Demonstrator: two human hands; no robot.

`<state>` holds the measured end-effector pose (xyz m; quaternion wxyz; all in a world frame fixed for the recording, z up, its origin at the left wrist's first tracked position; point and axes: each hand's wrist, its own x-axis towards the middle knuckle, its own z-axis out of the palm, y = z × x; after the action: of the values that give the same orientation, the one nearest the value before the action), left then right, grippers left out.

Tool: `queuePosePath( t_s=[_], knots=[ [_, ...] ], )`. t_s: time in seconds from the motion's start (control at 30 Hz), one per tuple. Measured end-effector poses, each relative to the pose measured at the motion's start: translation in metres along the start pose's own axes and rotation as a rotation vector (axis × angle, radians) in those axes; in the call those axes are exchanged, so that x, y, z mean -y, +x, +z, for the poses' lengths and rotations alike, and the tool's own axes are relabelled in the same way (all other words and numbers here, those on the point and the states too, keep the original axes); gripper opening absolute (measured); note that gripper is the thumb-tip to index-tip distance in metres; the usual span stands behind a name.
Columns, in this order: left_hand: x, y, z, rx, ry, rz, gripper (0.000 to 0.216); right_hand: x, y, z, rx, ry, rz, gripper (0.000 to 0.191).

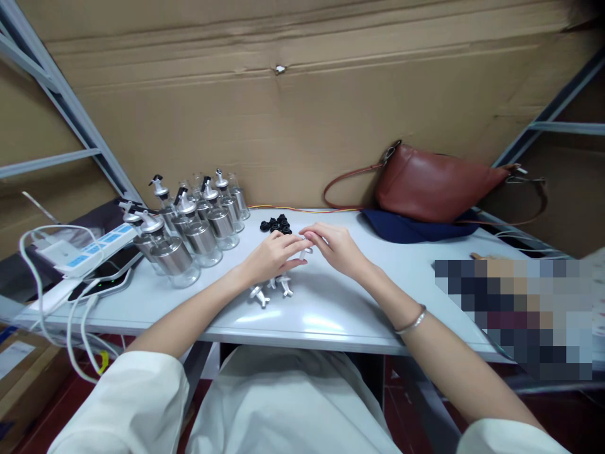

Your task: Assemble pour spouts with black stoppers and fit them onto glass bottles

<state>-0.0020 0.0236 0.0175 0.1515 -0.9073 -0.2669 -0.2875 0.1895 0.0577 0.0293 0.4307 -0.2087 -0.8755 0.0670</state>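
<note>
My left hand and my right hand meet above the middle of the table. Between their fingertips is a small silvery pourer spout, partly hidden by the fingers. The left fingers close on it from one side, and the right thumb and fingers pinch it from the other. Just below the left hand, several similar silver pourer spouts lie loose on the tabletop. Behind the hands sits a small heap of black stoppers. To the left stand several glass bottles with steel bands, many topped with silver pourers.
A white power strip with cables lies at the table's left end, beside a dark device. A brown leather bag rests on dark blue cloth at the back right. Cardboard walls the back; a blurred-out patch covers the right.
</note>
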Motion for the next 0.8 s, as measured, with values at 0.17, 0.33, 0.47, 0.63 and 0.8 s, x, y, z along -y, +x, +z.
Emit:
queuePosePath(
  t_s=[0.17,0.33,0.47,0.63,0.8],
  knots=[
    [-0.002,0.001,-0.001,0.0,-0.009,0.048,0.034,0.001,-0.001,-0.001,0.016,-0.02,-0.006,0.026],
    [-0.001,0.0,0.003,-0.015,0.002,0.078,0.034,0.002,-0.001,-0.001,0.049,-0.005,-0.014,0.03],
    [-0.001,0.0,0.004,-0.021,-0.004,0.08,0.026,0.002,-0.001,0.0,0.052,0.0,-0.016,0.03],
    [-0.002,-0.001,0.005,0.014,-0.01,0.055,0.022,0.001,0.001,-0.011,-0.047,-0.039,0.021,0.027],
    [-0.003,-0.002,0.005,0.044,-0.005,0.046,0.022,-0.017,0.004,-0.031,-0.022,-0.188,0.194,0.022]
  ],
)
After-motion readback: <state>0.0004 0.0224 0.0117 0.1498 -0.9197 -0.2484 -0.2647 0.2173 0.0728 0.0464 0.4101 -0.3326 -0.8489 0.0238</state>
